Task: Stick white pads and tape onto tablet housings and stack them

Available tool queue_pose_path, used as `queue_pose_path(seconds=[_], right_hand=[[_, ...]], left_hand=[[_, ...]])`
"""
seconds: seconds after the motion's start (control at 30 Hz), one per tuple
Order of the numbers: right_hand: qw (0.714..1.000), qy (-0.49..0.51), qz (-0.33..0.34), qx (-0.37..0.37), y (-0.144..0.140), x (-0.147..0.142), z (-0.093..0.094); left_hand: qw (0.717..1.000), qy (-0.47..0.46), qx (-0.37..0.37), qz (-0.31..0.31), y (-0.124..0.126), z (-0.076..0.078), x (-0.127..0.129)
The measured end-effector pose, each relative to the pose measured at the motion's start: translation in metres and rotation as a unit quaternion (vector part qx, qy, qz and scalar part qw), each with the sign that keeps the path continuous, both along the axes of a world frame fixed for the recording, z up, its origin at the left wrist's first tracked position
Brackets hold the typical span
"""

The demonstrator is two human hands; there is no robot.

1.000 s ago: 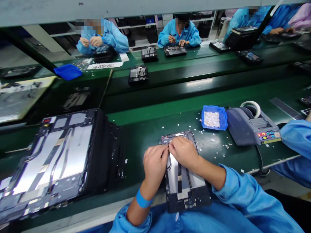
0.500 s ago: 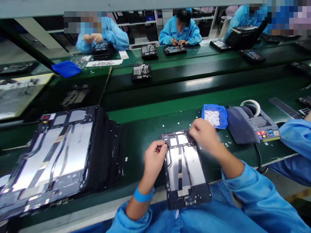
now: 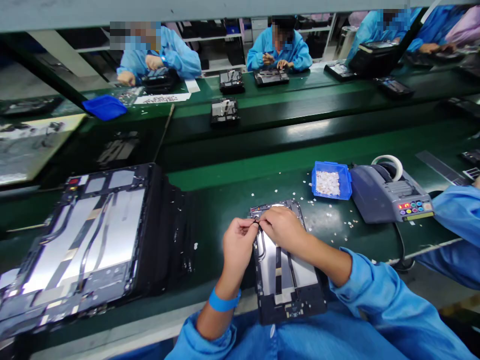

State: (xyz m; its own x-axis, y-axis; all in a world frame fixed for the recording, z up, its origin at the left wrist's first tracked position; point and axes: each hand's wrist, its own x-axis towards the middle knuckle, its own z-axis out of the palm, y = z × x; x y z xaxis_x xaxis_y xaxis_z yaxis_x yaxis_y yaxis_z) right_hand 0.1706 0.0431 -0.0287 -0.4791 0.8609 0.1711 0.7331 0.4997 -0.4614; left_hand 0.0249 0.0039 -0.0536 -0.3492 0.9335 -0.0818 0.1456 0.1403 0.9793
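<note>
You have one opened tablet [image 3: 305, 277] in front of you, one blue tray [image 3: 332, 195] of white pieces, one tape dispenser [image 3: 369, 197] with one tape roll [image 3: 398, 170], and one stack of tablets [image 3: 86, 245], layers too blurred to count. Loose white flakes [image 3: 350, 223]: many, uncounted.

Tablet lies beneath both your hands, at its far left corner. Your left hand [image 3: 240, 242] pinches a small dark piece [image 3: 257, 219] there, thumb and forefinger together. Your right hand [image 3: 285, 227] bends in beside it; tips hidden, cannot tell its grip.

Tablet's near end juts past the bench edge [image 3: 440, 247], against your coat [image 3: 311, 337]. Stack well apart at left, green bench [image 3: 217, 210] between; tray and dispenser near, beyond your right hand.
</note>
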Motion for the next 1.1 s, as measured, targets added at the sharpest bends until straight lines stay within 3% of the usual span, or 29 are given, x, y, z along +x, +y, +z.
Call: queue_pose_path(seconds=[0.17, 0.37, 0.43, 0.53, 0.6, 0.67, 0.73, 0.8, 0.9, 1.0, 1.1], right_hand=[[1.000, 0.001, -0.010, 0.017, 0.005, 0.007, -0.003], [0.999, 0.042, -0.006, -0.004, 0.010, -0.006, -0.007], [0.998, 0.062, -0.006, -0.015, 0.016, 0.002, -0.002], [0.995, 0.077, -0.068, 0.006, 0.032, 0.052, 0.011], [0.984, 0.044, -0.173, 0.012, 0.045, 0.100, 0.021], [0.954, -0.047, -0.297, -0.021, 0.053, 0.139, 0.029], [0.945, -0.071, -0.313, -0.062, 0.051, 0.150, 0.033], [0.971, -0.002, -0.220, -0.094, 0.042, 0.130, 0.035], [0.984, 0.073, -0.081, -0.141, 0.028, 0.068, 0.036], [0.982, 0.022, -0.054, -0.179, 0.030, 0.017, 0.036], [0.978, -0.030, -0.064, -0.195, 0.040, -0.002, 0.032]], left_hand=[[0.996, 0.083, 0.017, -0.006, -0.006, 0.007, 0.005], [0.997, 0.073, 0.007, -0.024, -0.002, 0.005, 0.003], [0.998, 0.051, 0.000, -0.026, 0.000, 0.003, 0.002], [1.000, 0.002, -0.007, -0.017, 0.004, 0.002, 0.000], [1.000, -0.021, -0.010, -0.014, 0.005, 0.002, -0.001], [0.999, -0.026, -0.012, -0.017, 0.004, 0.004, -0.002], [0.999, -0.008, -0.014, -0.036, 0.000, 0.007, -0.006], [0.998, 0.025, -0.008, -0.059, -0.005, 0.011, -0.011], [0.995, 0.087, 0.014, -0.053, -0.009, 0.018, -0.023], [0.982, 0.182, 0.040, -0.032, -0.006, 0.019, -0.036], [0.959, 0.263, 0.082, -0.071, 0.000, 0.015, -0.042]])
